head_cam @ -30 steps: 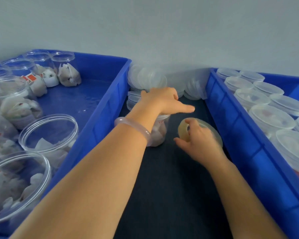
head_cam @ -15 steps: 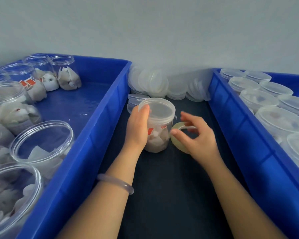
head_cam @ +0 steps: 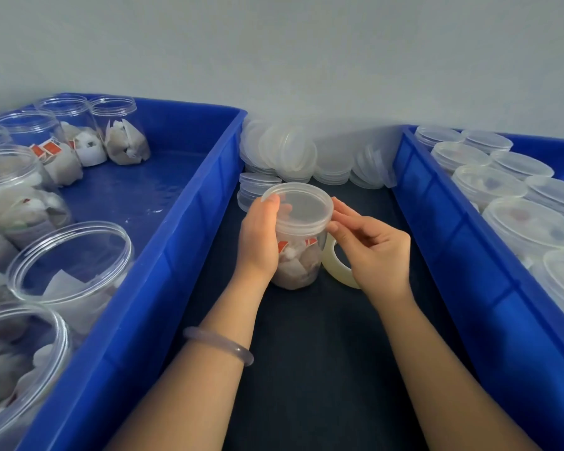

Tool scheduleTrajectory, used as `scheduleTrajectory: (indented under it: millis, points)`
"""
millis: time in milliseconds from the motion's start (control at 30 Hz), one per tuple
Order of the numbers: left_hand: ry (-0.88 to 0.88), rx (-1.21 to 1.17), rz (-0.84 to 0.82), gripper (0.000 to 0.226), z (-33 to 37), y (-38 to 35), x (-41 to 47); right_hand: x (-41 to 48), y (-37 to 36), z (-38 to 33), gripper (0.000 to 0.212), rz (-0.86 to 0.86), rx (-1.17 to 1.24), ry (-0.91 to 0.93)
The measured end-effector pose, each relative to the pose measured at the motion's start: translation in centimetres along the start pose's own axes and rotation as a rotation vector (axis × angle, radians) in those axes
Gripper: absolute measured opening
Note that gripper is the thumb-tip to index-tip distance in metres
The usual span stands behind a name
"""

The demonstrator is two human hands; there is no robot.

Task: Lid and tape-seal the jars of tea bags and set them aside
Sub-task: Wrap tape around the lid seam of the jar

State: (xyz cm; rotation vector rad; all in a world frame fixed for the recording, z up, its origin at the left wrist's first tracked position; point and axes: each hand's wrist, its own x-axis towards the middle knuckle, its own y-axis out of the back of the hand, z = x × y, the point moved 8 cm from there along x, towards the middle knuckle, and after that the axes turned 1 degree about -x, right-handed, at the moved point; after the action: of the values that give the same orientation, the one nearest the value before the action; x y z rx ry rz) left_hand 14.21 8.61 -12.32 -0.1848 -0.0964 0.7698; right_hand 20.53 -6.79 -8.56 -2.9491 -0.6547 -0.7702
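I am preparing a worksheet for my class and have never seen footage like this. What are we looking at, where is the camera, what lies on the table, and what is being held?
There is no machine here. A person works with bare hands, and the one picture comes from a camera worn on the head, looking down. The left hand grips a clear jar of tea bags with its lid on, on the dark surface. The right hand appears to hold a tape roll beside the jar, with its fingertips at the lid's rim. The left blue bin holds open jars, and the right blue bin holds lidded jars. By the wall lie spare lids.
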Motion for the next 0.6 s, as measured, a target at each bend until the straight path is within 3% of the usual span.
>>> scheduleTrajectory:
  millis: [133,367,600]
  points:
    - [-0.013,0.015,-0.005,0.047,0.0,0.0,0.1,-0.3,0.0,-0.2,0.01,-0.001,-0.165,0.094]
    - [-0.095,0.095,0.0,0.05,0.6,0.2,0.9,1.1,-0.2,-0.3,0.015,-0.286,-0.347,0.091]
    - [-0.149,0.188,-0.093,0.034,1.6,0.1,1.2,2.4,-0.2,1.1,0.015,-0.198,-0.261,-0.021]
